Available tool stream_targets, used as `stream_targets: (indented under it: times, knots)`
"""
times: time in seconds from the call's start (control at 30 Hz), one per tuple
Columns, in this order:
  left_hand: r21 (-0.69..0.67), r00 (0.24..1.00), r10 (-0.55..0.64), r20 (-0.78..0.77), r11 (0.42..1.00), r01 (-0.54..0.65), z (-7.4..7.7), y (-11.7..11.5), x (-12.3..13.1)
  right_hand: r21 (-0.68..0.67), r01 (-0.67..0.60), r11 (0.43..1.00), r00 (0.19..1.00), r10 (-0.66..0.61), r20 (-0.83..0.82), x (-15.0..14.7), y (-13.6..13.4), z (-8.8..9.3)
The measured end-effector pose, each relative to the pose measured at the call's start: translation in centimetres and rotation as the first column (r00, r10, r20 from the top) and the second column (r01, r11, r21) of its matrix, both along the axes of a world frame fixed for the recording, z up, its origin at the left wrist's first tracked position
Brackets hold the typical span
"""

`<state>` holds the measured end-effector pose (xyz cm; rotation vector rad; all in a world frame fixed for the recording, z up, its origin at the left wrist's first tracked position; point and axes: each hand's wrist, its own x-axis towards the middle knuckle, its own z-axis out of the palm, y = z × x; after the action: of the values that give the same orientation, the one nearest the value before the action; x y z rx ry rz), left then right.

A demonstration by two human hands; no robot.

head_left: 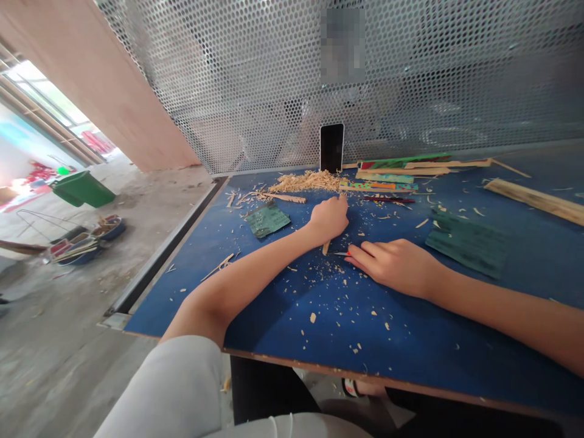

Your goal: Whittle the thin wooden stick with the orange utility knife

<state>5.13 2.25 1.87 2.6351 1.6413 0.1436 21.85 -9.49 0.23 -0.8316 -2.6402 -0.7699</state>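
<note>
The small wooden piece (325,247) lies low over the middle of the worktop (283,310), with only its near end showing below the left hand (329,219). It looks like a thin, light, stiff strip of bare wood, dry rather than slippery, and probably apt to split along the grain if pressed hard; a firm hold on the far part, with the fingers behind the blade's path, would suit it best. The left fingers are curled closed around it, its hidden length impossible to judge. The right fingers are closed on the red handle of a small knife (338,253), whose thin blade points at the wood's exposed end; whether they touch cannot be told. Beyond the hands are a heap of shavings (308,180), a pale carved stick (287,198) and colourful painted strips (378,186), with a phone (331,148) upright behind. Dark green sheets, one at left (267,220) and one at right (468,243), lie flat and look flexible. On the floor, a blue basin (77,258) holds pale sticks, a second basin (119,230) holds mixed pieces too blurred to name, and the green bin (84,188) hides its contents.
</note>
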Motion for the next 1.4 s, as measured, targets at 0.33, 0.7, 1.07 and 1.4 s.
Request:
stream_targets:
  times: [0.33, 0.7, 1.07, 1.4]
  knots:
    - [-0.039, 0.998, 0.04, 0.041, 0.998, -0.039, -0.2, 0.2, 0.2, 0.06, -0.014, 0.998, 0.998, 0.01, 0.062, -0.2, -0.1, 0.0]
    - [-0.026, 0.998, 0.025, 0.049, 0.999, -0.024, -0.3, 0.1, 0.3, 0.092, 0.007, 0.996, 0.983, -0.024, 0.181, -0.4, -0.9, -0.5]
    - [-0.014, 1.0, -0.001, 0.019, 1.0, 0.002, -0.3, 0.3, 0.2, -0.01, 0.065, 0.998, 0.971, -0.061, 0.229, -1.1, -0.9, -0.4]
    - [-0.026, 0.998, 0.021, 0.057, 0.999, -0.019, -0.3, 0.4, 0.1, 0.073, -0.027, 0.997, 0.996, 0.02, 0.091, -0.1, -0.6, -0.3]
